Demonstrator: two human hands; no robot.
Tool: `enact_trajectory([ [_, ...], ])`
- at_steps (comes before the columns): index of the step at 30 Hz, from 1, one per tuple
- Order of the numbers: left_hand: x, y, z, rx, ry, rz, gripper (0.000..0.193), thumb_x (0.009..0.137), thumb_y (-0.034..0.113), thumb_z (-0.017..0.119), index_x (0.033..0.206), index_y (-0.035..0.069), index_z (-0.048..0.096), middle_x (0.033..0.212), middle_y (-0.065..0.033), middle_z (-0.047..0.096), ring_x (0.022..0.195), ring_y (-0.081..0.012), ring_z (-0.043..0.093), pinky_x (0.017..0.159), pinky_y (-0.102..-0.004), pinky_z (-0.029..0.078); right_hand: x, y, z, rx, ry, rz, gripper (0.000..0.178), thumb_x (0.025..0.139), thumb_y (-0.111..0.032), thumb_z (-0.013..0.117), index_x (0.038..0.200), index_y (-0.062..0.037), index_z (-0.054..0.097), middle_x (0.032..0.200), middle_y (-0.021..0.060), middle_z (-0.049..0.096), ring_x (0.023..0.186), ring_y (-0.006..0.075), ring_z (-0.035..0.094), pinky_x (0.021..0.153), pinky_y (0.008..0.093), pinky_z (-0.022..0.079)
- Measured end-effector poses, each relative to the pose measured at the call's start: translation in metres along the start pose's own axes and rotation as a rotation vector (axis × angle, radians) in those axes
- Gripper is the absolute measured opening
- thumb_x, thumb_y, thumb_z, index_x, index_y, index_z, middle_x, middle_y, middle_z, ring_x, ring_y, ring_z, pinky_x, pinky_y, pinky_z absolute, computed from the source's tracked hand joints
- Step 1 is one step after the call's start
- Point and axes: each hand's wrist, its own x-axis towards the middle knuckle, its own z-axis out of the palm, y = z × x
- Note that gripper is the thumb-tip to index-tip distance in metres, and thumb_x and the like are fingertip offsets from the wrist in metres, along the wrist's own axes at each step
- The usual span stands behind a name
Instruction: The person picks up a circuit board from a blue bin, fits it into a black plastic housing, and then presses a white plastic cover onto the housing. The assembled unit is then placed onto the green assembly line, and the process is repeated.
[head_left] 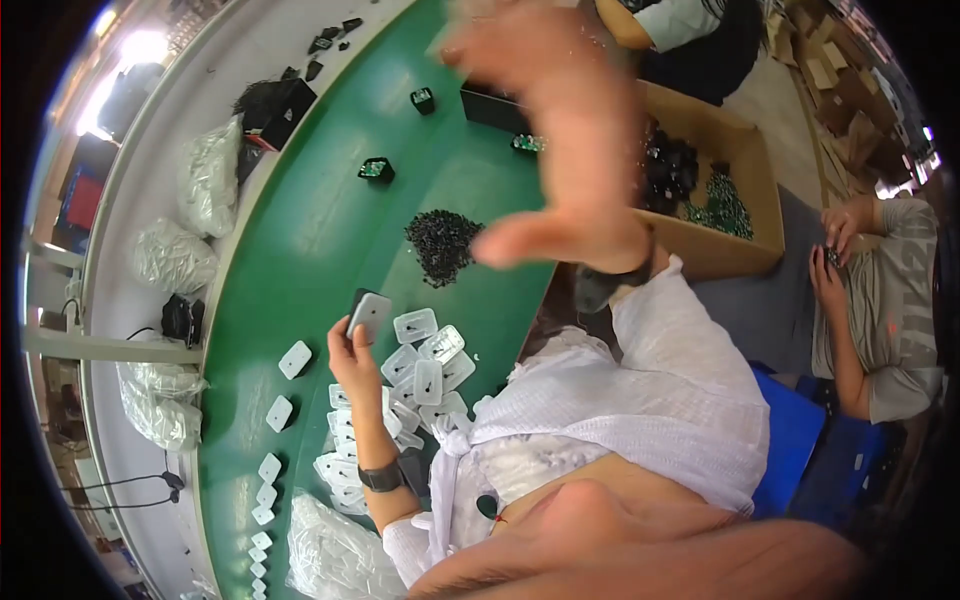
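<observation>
My left hand (pixel 352 362) grips a small black case with a pale grey lid (pixel 371 313), above the green work table. My right hand (pixel 565 110) is raised large and close, blurred by motion. Its thumb stands out away from the fingers, and I see nothing held in it. Behind its thumb lies a heap of small black parts (pixel 440 245) on the table. Beside my left hand is a pile of translucent white covers (pixel 428 382), overlapping one another. Two open black cases with green boards inside, a farther one (pixel 423 100) and a nearer one (pixel 376 169), stand apart.
White-topped cases (pixel 270 467) line the table's left side. Plastic bags (pixel 335 550) lie near its front and on the side shelf. A cardboard box (pixel 755 200) with black parts and green boards stands right. A co-worker (pixel 880 300) sits beyond it; another person (pixel 690 45) is at the top.
</observation>
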Motion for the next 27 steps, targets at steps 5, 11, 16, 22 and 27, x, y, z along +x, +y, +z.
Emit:
enact_trajectory([
  [5,0.001,0.033,0.014,0.003,-0.036,0.019,0.026,0.097,0.014,0.057,0.117,-0.003,0.054,0.101,-0.008,0.062,0.085,-0.0129,0.061,0.075,-0.0259,0.052,0.022,-0.057,-0.055,-0.326,0.44,-0.423,0.106,0.072,-0.071,0.066,0.151,-0.0244,0.012,0.156,0.0182,0.013,0.14,0.0486,0.017,0.11,0.0677,0.021],
  [11,-0.002,0.028,0.008,0.021,-0.054,0.035,0.026,0.097,0.013,0.057,0.118,-0.002,0.054,0.1,-0.0062,0.063,0.086,-0.0113,0.059,0.075,-0.0252,0.051,0.001,-0.064,-0.131,-0.196,0.524,-0.447,0.103,0.074,-0.067,0.066,0.151,-0.023,0.014,0.155,0.0185,0.016,0.139,0.0482,0.019,0.109,0.0675,0.023],
  [16,0.0,0.017,-0.005,0.074,-0.019,0.112,0.027,0.096,0.013,0.058,0.119,-0.002,0.054,0.098,-0.0047,0.063,0.083,-0.0097,0.057,0.075,-0.0252,0.048,0.006,-0.045,-0.101,-0.014,0.56,-0.575,0.099,0.076,-0.063,0.067,0.15,-0.0219,0.016,0.154,0.0187,0.017,0.139,0.0479,0.02,0.109,0.0673,0.024],
  [22,-0.018,0.024,-0.001,-0.042,-0.058,0.039,0.026,0.095,0.01,0.059,0.117,-0.002,0.055,0.099,-0.0066,0.063,0.09,-0.012,0.059,0.081,-0.0248,0.047,0.024,-0.054,-0.05,-0.052,0.601,-0.516,0.096,0.078,-0.059,0.068,0.149,-0.0205,0.017,0.153,0.0189,0.02,0.139,0.0475,0.022,0.108,0.067,0.025],
  [27,-0.017,0.027,0.004,-0.06,-0.105,-0.02,0.028,0.095,0.012,0.06,0.118,-0.002,0.055,0.102,-0.007,0.063,0.093,-0.0123,0.059,0.084,-0.025,0.047,0.012,-0.066,-0.065,-0.043,0.666,-0.527,0.093,0.079,-0.056,0.068,0.149,-0.0193,0.019,0.152,0.0191,0.021,0.138,0.0472,0.024,0.107,0.0668,0.027],
])
